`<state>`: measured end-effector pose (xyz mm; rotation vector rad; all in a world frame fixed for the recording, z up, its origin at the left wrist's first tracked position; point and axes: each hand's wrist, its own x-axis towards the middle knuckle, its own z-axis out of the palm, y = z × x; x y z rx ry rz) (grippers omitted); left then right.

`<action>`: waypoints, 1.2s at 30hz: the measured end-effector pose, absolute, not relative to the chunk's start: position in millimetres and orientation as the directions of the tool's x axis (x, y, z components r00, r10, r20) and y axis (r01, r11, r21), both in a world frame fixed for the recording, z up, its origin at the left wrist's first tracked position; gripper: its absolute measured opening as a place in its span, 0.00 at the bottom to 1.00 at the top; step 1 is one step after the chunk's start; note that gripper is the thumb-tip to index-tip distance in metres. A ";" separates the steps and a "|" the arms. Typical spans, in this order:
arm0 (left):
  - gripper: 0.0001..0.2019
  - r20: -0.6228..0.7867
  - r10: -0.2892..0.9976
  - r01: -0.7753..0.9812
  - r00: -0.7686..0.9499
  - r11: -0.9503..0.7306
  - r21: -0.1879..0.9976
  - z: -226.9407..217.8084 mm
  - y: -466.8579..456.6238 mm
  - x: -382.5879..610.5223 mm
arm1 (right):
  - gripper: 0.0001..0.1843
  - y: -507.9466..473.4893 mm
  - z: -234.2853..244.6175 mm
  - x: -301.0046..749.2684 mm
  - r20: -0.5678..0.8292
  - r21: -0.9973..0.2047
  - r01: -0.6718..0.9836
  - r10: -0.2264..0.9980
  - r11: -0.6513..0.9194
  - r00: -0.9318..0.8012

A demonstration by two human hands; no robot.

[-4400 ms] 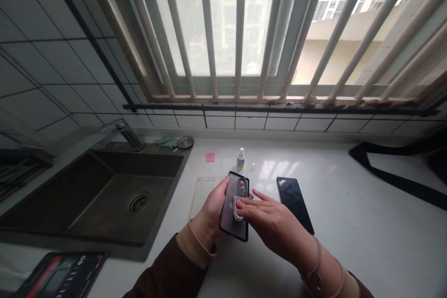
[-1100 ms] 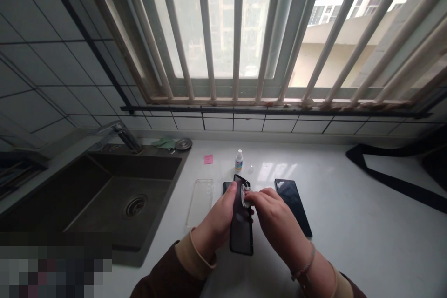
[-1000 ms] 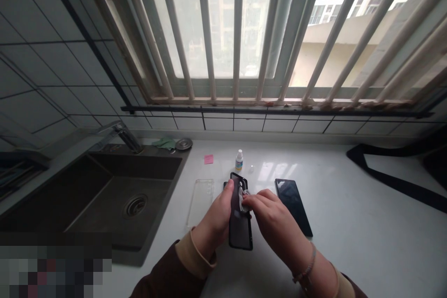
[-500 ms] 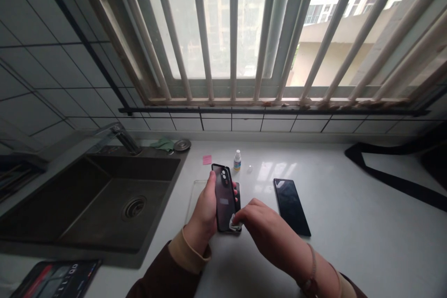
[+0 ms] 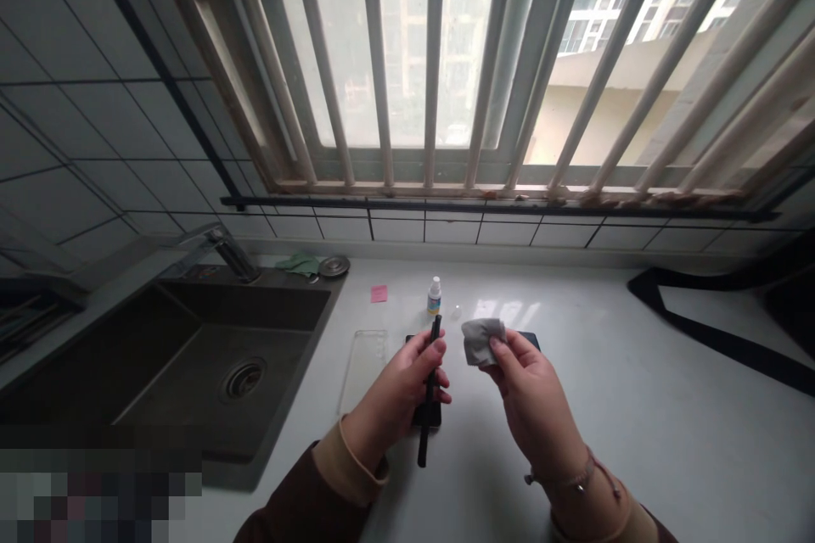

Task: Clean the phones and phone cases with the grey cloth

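A person's left hand (image 5: 396, 399) closes around a slim black smartphone (image 5: 431, 390), held upright and edge-on above a white table (image 5: 643, 441), while the right hand (image 5: 538, 407) pinches a crumpled gray cloth (image 5: 482, 341) between thumb and fingers, just beside it and not touching. Beneath them lie a second dark phone (image 5: 424, 416), and a third black phone (image 5: 528, 340) mostly hidden behind the right hand. A clear plastic phone case (image 5: 362, 371) rests just left, near a small white dropper bottle (image 5: 434, 297) and a pink sticky note (image 5: 379, 294). Along the left edge runs a dark steel sink (image 5: 235, 356) with a round drain (image 5: 244, 379) in its floor, under a metal faucet (image 5: 233, 254). A black strap (image 5: 719, 335) lies well right, below a barred window (image 5: 433, 68).
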<state>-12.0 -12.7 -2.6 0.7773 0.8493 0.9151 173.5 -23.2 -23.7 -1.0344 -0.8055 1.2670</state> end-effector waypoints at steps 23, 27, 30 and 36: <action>0.28 -0.212 0.833 -0.168 0.511 0.338 0.926 -5.0 -19.8 -5.2 | 0.20 -40.7 -29.5 166.3 0.042 -0.973 -0.223 0.997 0.056 0.070; 0.28 -0.198 0.842 -0.281 0.502 0.376 0.883 -5.5 -21.8 -2.8 | 0.18 -42.0 -24.1 164.4 0.086 -0.970 -0.228 0.996 0.090 0.026; 0.27 -0.143 0.868 -0.407 0.476 0.361 0.839 -6.8 -23.0 -0.5 | 0.17 -42.0 -18.3 161.6 0.100 -0.972 -0.216 0.994 0.090 -0.036; 0.28 -0.267 0.898 -0.591 0.349 0.432 0.681 -12.4 -16.2 -2.7 | 0.17 -48.6 -14.5 152.4 0.086 -0.988 -0.151 0.956 0.044 -0.281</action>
